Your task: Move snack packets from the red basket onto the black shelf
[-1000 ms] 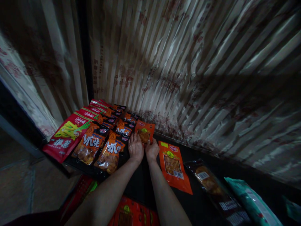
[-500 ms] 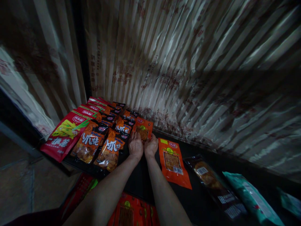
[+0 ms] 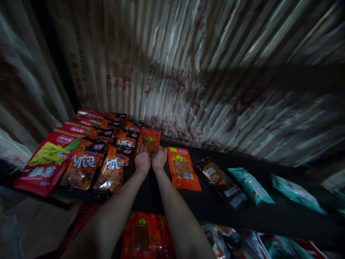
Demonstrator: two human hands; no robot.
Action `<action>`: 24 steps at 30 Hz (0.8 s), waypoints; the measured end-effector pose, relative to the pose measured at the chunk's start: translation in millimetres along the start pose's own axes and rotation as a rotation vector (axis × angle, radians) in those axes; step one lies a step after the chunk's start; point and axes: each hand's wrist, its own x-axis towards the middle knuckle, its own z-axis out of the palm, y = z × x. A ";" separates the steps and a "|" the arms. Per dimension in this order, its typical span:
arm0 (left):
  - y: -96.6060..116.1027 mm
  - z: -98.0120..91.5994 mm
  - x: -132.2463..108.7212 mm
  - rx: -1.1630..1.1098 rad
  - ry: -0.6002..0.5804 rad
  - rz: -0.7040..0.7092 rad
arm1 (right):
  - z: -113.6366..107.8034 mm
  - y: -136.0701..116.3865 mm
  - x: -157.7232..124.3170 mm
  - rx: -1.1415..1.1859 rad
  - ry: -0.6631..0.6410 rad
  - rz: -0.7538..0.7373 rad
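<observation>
An orange snack packet [image 3: 150, 138] with a window onto brown strips lies at the back of the black table [image 3: 152, 194], by the curtain. My left hand [image 3: 142, 159] grips its lower left corner, fingers bent over the edge. On its lower right corner, my right hand [image 3: 159, 157] is closed with the fingertips partly hidden. Black-and-orange snack bags [image 3: 111, 167] stand in overlapping rows just left of my left hand. To the right of my right hand lies a second orange packet [image 3: 183, 169] of the same kind, flat on the table.
Red bags [image 3: 50, 158] overlap at the far left end. Rightwards lie a dark brown packet [image 3: 221, 181] and teal packets [image 3: 252, 185]. Below the front edge, more orange packets [image 3: 142, 233] and mixed bags [image 3: 242, 244] show. A striped curtain [image 3: 172, 72] hangs behind.
The view has swung to the right, so more teal packets and the bags below the edge show. Both hands stay at the orange packet, which lies in about the same place.
</observation>
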 end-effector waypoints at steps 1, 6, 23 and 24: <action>-0.2 0.4 0.3 0.008 0.005 0.019 | -0.5 -0.4 -0.6 -0.014 0.005 0.006; 0.8 -0.1 -1.0 0.040 0.033 0.038 | -4.3 -4.2 -2.4 -0.067 -0.029 0.013; 56.7 -21.6 -82.8 -0.157 -0.285 0.428 | -142.7 78.7 -72.7 -0.499 0.053 0.122; 63.8 -21.9 -95.6 -0.145 -0.359 0.424 | -145.6 81.5 -72.3 -0.502 0.051 0.140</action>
